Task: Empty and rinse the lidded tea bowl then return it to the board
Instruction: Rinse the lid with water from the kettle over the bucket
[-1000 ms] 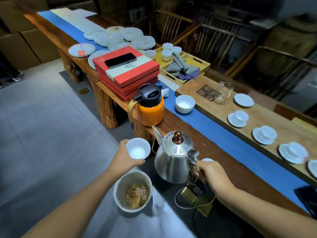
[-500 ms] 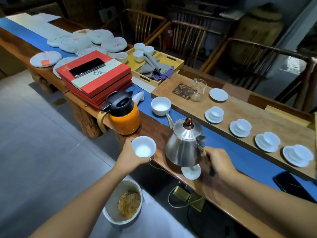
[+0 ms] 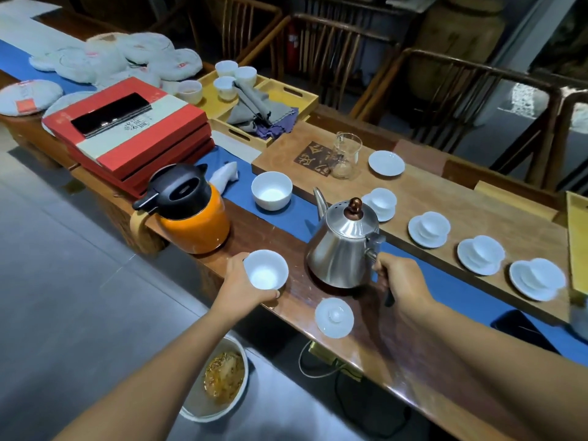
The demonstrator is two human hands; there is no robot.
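- The left grip (image 3: 241, 286) cups the white tea bowl (image 3: 265, 274) upright at the worktop (image 3: 280, 237) edge.
- The right grip (image 3: 399, 281) is wrapped around the steel kettle (image 3: 342, 246) handle.
- The bowl's lid (image 3: 334, 317) lies between both grips, nearer the person.

A single head-worn wide-angle view looks forward and steeply down from close above the near edge of the counter (image 3: 318, 300), which runs diagonally across frame.

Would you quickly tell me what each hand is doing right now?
Left hand: closed around the white tea bowl, held upright.
Right hand: closed on the handle of the steel kettle.
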